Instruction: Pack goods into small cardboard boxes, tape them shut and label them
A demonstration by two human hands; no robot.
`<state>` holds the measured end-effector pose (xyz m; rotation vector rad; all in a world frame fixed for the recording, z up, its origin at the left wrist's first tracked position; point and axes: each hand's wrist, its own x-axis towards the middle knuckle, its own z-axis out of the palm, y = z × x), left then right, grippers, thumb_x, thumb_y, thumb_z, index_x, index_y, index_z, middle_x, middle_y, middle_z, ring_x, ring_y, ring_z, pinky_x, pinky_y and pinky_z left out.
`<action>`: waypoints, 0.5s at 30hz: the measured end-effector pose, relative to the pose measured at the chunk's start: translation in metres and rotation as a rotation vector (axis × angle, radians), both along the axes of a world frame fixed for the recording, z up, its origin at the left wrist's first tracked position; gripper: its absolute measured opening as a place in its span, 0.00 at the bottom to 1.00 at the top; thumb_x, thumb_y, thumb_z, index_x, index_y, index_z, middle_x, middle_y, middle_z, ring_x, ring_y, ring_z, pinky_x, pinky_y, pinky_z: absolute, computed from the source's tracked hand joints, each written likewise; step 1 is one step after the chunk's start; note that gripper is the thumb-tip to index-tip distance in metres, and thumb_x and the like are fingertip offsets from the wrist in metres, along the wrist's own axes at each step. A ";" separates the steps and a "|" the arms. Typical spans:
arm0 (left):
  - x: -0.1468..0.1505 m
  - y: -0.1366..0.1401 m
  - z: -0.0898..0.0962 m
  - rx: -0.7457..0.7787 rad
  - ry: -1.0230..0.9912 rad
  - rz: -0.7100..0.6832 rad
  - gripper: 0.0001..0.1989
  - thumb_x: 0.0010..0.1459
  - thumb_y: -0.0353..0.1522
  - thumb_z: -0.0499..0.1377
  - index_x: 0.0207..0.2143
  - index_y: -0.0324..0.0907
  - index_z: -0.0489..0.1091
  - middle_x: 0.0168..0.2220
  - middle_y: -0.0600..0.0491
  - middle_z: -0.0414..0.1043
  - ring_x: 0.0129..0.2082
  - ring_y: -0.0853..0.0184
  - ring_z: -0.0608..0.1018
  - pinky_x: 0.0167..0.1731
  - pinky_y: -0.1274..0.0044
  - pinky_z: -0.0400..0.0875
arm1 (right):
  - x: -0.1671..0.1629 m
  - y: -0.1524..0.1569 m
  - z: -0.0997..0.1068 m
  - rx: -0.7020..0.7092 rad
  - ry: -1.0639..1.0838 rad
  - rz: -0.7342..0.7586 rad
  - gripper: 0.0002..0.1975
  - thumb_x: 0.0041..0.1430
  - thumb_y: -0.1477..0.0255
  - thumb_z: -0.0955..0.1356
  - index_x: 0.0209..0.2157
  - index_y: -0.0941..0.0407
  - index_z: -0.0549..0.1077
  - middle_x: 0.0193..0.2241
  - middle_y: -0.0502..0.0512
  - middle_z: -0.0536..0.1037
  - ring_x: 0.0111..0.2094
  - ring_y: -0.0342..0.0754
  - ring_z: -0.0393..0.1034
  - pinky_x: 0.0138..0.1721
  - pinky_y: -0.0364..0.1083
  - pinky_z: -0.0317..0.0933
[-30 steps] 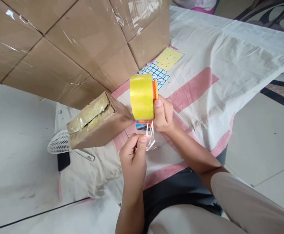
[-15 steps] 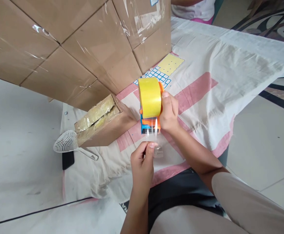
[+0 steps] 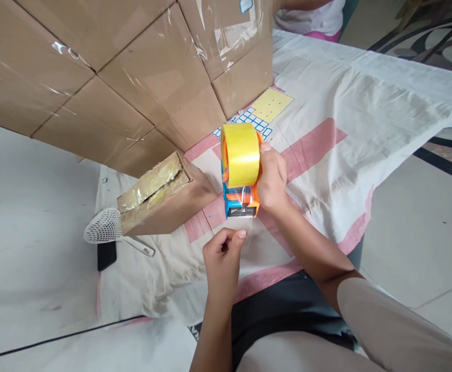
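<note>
My right hand (image 3: 273, 178) is closed around a tape dispenser (image 3: 241, 199) with orange and blue sides. A wide yellow-looking roll of packing tape (image 3: 242, 155) sits in it, and the black cutting edge faces me. Just below that edge, my left hand (image 3: 223, 258) pinches thumb against forefinger at a faint, see-through strip of tape (image 3: 250, 227). How much of the strip lies between the fingers is hard to see. Left of the dispenser stands a small cardboard box (image 3: 171, 201), its narrow top covered with shiny tape.
Large cardboard boxes (image 3: 164, 82) wrapped in clear film are stacked at the back left. Beside the small box lie a white slotted skimmer (image 3: 107, 226) and a black flat object (image 3: 107, 255). A crumpled cloth (image 3: 365, 113) covers the table. Another person's torso (image 3: 311, 18) shows behind.
The dispenser has tilted slightly, showing more of its cutting edge. My left hand has shifted a little left and down, and the clear strip looks fainter and shorter.
</note>
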<state>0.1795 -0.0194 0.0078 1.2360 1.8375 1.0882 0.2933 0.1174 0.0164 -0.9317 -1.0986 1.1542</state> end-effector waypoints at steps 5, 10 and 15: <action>0.002 0.008 -0.009 0.062 0.003 0.050 0.20 0.57 0.44 0.65 0.19 0.41 0.68 0.18 0.60 0.54 0.21 0.74 0.58 0.22 0.79 0.55 | -0.003 -0.003 0.000 -0.026 0.060 -0.052 0.29 0.67 0.41 0.56 0.31 0.51 0.65 0.28 0.54 0.69 0.34 0.52 0.70 0.31 0.51 0.68; 0.001 0.006 -0.024 0.172 0.054 0.047 0.15 0.55 0.43 0.67 0.24 0.42 0.77 0.18 0.60 0.59 0.22 0.72 0.61 0.24 0.78 0.56 | -0.005 -0.009 0.010 -0.062 0.044 -0.053 0.26 0.68 0.43 0.57 0.34 0.50 0.68 0.29 0.53 0.71 0.35 0.53 0.71 0.31 0.50 0.68; -0.004 -0.002 -0.029 0.345 0.198 -0.035 0.11 0.58 0.41 0.67 0.27 0.44 0.77 0.20 0.60 0.63 0.23 0.71 0.64 0.28 0.77 0.60 | -0.007 -0.017 0.010 -0.074 0.114 0.023 0.23 0.71 0.50 0.57 0.33 0.51 0.70 0.27 0.52 0.74 0.34 0.52 0.73 0.33 0.50 0.70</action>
